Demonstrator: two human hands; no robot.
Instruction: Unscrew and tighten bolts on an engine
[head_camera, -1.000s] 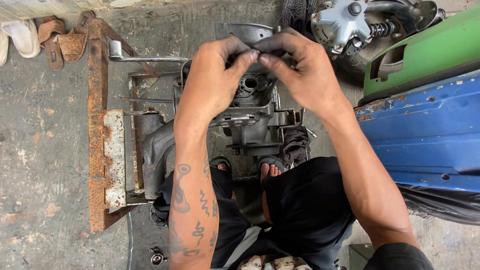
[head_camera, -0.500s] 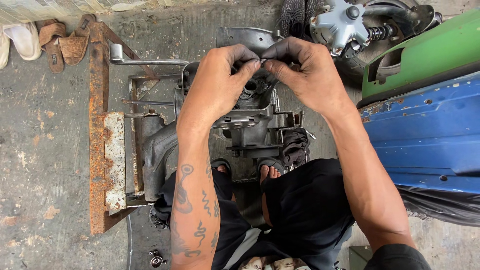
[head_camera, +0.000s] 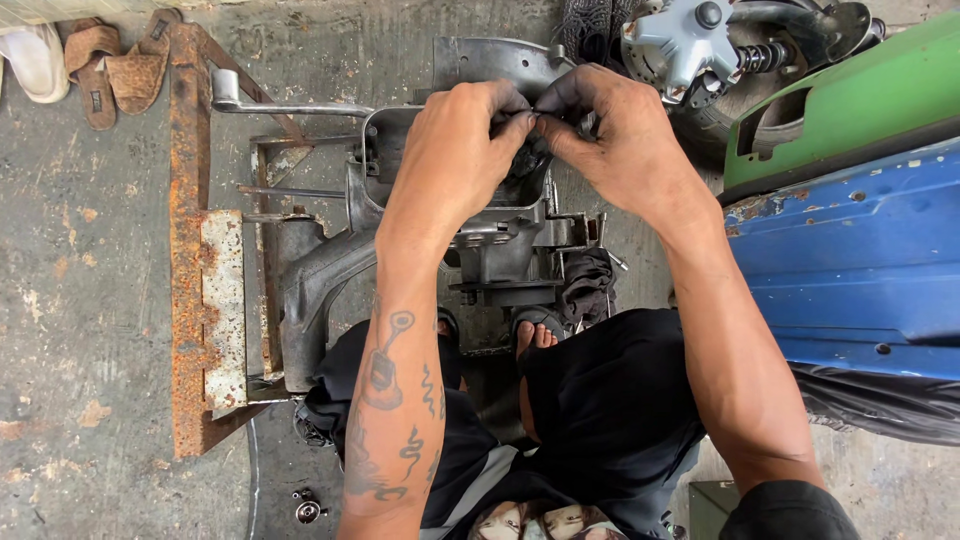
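The stained concrete floor (head_camera: 80, 300) carries a rusty stand (head_camera: 190, 300) holding the engine (head_camera: 500, 240). Beyond the stand's far-left end lie brown sandals (head_camera: 115, 60) beside a white shoe (head_camera: 35, 60). Near its close end lies a small metal part (head_camera: 308, 510).

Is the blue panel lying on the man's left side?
No, the blue panel lies beside the right hand, under the green panel.

Single head view, looking steeply down, close over hands and floor.
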